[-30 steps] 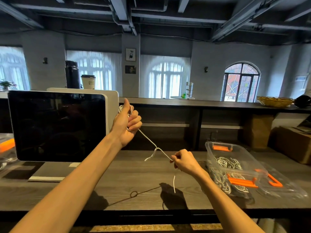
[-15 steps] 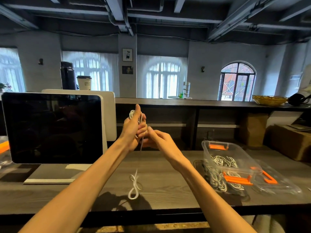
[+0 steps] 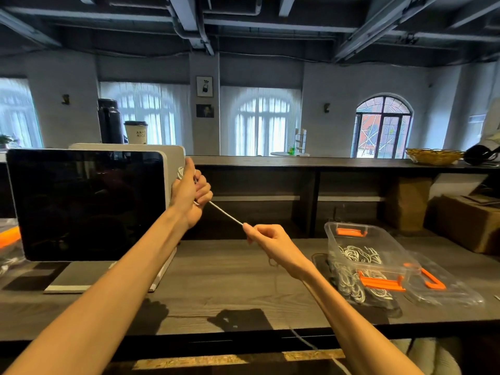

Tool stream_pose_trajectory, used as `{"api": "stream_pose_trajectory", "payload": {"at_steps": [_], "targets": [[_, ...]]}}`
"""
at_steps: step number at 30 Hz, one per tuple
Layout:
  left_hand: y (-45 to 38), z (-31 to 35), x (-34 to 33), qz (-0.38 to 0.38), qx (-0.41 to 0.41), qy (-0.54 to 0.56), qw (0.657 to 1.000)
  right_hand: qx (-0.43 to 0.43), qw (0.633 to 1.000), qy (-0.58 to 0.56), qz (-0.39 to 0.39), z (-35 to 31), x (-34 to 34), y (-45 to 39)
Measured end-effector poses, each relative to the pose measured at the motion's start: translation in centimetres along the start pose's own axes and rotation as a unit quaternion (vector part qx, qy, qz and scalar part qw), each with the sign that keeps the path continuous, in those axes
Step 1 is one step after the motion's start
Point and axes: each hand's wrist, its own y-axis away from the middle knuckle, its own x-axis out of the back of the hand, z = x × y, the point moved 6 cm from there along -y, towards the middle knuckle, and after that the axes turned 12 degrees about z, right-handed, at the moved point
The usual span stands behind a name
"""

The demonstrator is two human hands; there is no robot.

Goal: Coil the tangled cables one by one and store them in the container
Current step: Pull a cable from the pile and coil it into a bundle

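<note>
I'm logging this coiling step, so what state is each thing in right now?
left hand: raised, grips coiled loops of the cable
right hand: pinches the cable, pulls it taut
white cable: stretched straight between the hands
container: open, coiled cables inside
lid: off, lying right of the container
monitor: screen dark

A single wide-angle view from the person's head looks forward and slightly down along both outstretched forearms, across a dark wooden table toward a raised counter, arched windows and ceiling beams beyond. The table's near edge sits close; straight lines bow toward the frame edges.
</note>
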Motion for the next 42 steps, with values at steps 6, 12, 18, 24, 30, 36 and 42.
{"api": "stream_pose_trajectory", "payload": {"at_steps": [6,12,18,24,30,36,42], "targets": [[-0.7,0.5,1.5,0.022,0.005,0.001,1.000,-0.049,0.996,0.064,-0.028,3.2,2.3,0.3],[0.6,-1.3,0.2,0.011,0.016,-0.022,1.000,-0.072,0.975,0.172,-0.120,4.0,0.2,0.0],[2.4,-3.1,-2.1,-0.057,0.045,-0.016,0.997,-0.021,0.993,0.108,-0.051,-1.6,-2.7,-0.4],[3.6,-2.9,-3.0,-0.088,0.069,0.002,0.994,-0.004,0.998,-0.055,0.031,-4.9,-2.1,-0.1],[3.8,-1.8,-2.4,-0.019,0.004,-0.057,0.998,0.181,0.970,0.113,0.117,-7.5,-1.1,1.5],[4.7,-3.1,-3.5,-0.096,0.079,-0.066,0.990,0.246,0.898,0.360,0.056,-8.6,-2.3,1.7],[3.3,-1.9,-2.4,-0.120,0.018,-0.182,0.976,0.196,0.949,0.246,-0.029,-9.2,0.5,1.8]]}}
